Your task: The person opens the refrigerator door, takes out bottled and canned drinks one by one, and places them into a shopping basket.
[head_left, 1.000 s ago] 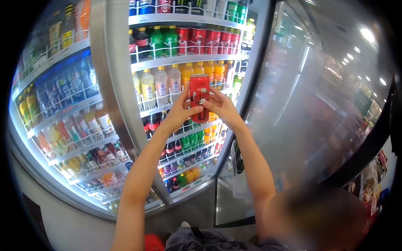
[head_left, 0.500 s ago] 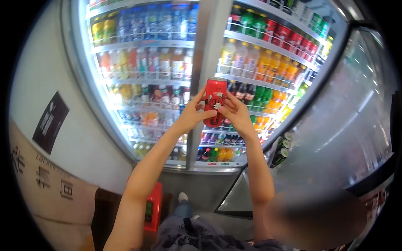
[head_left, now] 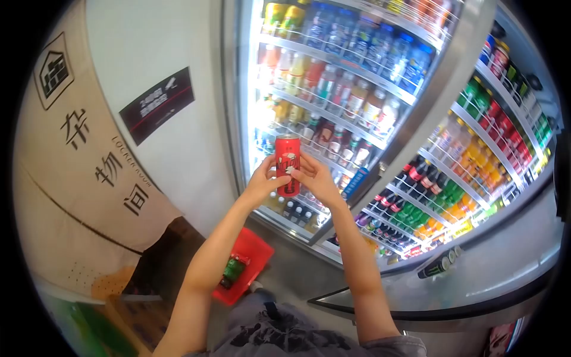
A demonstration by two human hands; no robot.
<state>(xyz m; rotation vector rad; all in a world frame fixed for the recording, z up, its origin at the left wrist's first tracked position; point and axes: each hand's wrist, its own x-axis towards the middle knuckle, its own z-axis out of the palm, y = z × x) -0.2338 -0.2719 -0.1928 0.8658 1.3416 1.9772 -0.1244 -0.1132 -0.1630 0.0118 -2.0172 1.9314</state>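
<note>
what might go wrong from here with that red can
The red can is held up in front of the body by the fingers and thumbs of the left hand and right hand, with nothing under its base, so it might slip and drop to the floor.

The red basket sits low by the feet; a step that way could catch it.

The open cooler door reaches close to the right arm, so a turn that way may bump it.
</note>
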